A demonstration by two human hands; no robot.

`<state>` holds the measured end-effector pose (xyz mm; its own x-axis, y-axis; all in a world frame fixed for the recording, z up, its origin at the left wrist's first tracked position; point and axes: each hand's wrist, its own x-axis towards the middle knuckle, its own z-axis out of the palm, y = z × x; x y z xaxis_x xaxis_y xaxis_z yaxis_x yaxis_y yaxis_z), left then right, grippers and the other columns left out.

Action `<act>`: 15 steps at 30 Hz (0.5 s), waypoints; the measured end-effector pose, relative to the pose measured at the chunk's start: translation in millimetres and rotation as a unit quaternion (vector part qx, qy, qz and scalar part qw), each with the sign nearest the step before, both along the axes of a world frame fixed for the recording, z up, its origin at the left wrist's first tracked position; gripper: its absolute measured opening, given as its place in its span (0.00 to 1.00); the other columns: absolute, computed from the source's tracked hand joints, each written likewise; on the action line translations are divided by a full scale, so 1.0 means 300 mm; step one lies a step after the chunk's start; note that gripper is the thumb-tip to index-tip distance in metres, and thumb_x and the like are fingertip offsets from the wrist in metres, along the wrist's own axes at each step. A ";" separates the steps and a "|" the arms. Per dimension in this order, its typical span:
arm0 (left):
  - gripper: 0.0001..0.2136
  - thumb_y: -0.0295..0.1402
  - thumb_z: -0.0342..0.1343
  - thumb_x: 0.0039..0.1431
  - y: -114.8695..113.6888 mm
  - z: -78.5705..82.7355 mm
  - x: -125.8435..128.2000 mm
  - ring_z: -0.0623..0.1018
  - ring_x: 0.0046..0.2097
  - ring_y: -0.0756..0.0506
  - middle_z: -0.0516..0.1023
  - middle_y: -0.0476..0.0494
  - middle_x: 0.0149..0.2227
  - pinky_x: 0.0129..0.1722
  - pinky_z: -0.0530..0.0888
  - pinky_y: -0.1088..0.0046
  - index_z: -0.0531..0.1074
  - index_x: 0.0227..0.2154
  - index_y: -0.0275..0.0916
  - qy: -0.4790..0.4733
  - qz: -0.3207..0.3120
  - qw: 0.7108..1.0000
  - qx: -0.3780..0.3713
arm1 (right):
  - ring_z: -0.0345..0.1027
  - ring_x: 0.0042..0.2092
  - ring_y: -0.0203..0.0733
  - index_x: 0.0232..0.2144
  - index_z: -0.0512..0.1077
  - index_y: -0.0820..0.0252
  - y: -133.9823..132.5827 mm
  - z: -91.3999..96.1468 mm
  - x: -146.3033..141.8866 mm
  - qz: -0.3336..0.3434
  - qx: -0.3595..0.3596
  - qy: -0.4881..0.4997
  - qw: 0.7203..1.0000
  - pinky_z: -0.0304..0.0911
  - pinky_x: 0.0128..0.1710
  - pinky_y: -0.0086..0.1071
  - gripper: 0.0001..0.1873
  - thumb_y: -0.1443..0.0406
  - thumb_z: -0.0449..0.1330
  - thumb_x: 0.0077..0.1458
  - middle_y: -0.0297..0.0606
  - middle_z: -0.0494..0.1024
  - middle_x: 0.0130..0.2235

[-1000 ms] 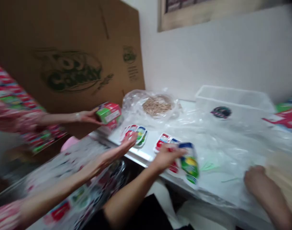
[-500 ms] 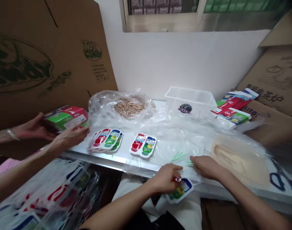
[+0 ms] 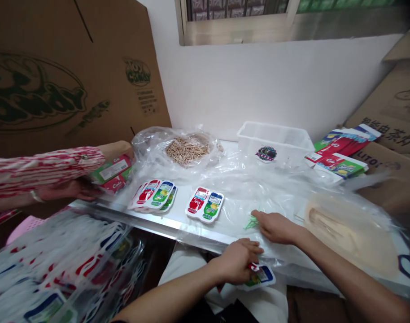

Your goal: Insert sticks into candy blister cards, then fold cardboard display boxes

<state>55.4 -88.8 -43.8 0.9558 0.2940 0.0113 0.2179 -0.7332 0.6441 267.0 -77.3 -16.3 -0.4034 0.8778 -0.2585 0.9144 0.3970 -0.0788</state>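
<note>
My left hand [image 3: 237, 262] is closed on a small printed card [image 3: 260, 277] with red, green and blue bottle pictures, held at the near edge of the table, below its front lip. My right hand [image 3: 275, 225] rests on the clear plastic sheet [image 3: 259, 188], fingertips pinched at several thin green sticks [image 3: 251, 221]. A pair of the same cards [image 3: 205, 204] lies just beyond my hands, and a fanned stack of cards [image 3: 154, 195] lies further left.
A co-worker's hand [image 3: 67, 190] in a red-striped sleeve holds a green and red box [image 3: 112, 172] at the left. A bag of wooden sticks [image 3: 188, 149], a clear tub [image 3: 275, 141], flat printed cartons [image 3: 339, 152], large cardboard boxes [image 3: 73, 76] and a plastic-wrapped beige bundle [image 3: 349, 233] surround the table.
The view swung right, then settled. My left hand brought one card from the table down to the near edge. My right hand slid left onto the green sticks. The co-worker drew the box back.
</note>
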 end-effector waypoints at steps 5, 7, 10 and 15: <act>0.08 0.31 0.57 0.51 0.003 0.000 -0.002 0.64 0.60 0.42 0.71 0.43 0.55 0.61 0.57 0.63 0.77 0.34 0.37 0.014 -0.003 1.000 0.013 | 0.72 0.34 0.51 0.41 0.68 0.64 0.070 -0.028 -0.023 0.070 -0.007 -0.045 0.997 0.56 0.29 0.34 0.14 0.70 0.52 0.50 0.48 0.75 0.37; 0.07 0.31 0.58 0.51 0.004 -0.003 -0.002 0.64 0.60 0.42 0.71 0.43 0.55 0.61 0.57 0.64 0.77 0.34 0.37 0.011 -0.003 1.000 0.013 | 0.72 0.34 0.52 0.37 0.70 0.64 0.092 -0.036 -0.030 0.084 -0.008 -0.052 0.995 0.57 0.30 0.35 0.11 0.71 0.53 0.49 0.50 0.75 0.37; 0.07 0.30 0.58 0.51 0.003 -0.009 -0.001 0.64 0.60 0.42 0.71 0.42 0.55 0.61 0.58 0.65 0.77 0.33 0.37 0.010 -0.001 1.000 0.012 | 0.71 0.36 0.51 0.34 0.71 0.64 0.102 -0.045 -0.039 0.088 -0.005 -0.044 0.995 0.58 0.32 0.36 0.10 0.72 0.53 0.48 0.51 0.74 0.38; 0.07 0.29 0.58 0.50 0.000 -0.012 0.001 0.65 0.60 0.42 0.71 0.42 0.55 0.61 0.57 0.64 0.77 0.33 0.37 0.005 -0.004 1.000 0.009 | 0.69 0.40 0.52 0.32 0.69 0.63 0.081 -0.048 -0.002 0.036 0.011 0.032 0.999 0.59 0.36 0.38 0.08 0.71 0.54 0.46 0.50 0.72 0.39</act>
